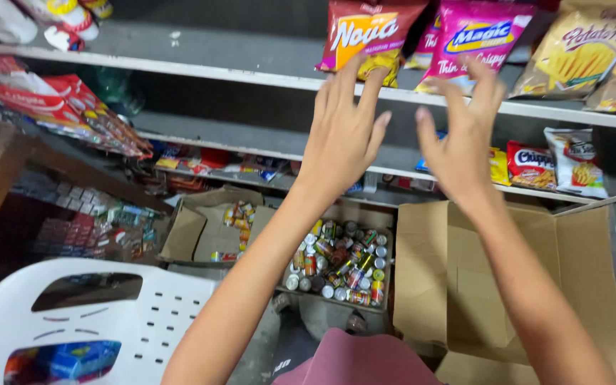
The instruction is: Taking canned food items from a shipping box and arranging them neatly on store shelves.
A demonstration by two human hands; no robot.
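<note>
Both bare hands were raised toward a white-edged shelf (251, 77) of snack packets, fingers spread wide and gripping nothing. The left hand (344, 132) hung just below a red-and-orange foil snack bag (366, 36), its fingertips overlapping the bag's lower edge, though actual contact could not be made out. The right hand (461, 142) was lifted beside it, fingertips just under a pink-and-yellow crisp packet (473, 39) that leaned over the shelf's front lip. The bags stood upright in a row with their faces outward, apparently so they could be seen and picked from the front. Beyond the right hand sat a yellow bag of potato sticks (584, 53); on the shelf under that hand lay smaller red and white chip packets (554, 164). Well below the forearms, an open cardboard box (336, 264) held small cans standing packed tightly together, and an empty brown carton (507, 285) gaped under the right arm. A white perforated plastic chair (101, 314) stood below the left arm.
</note>
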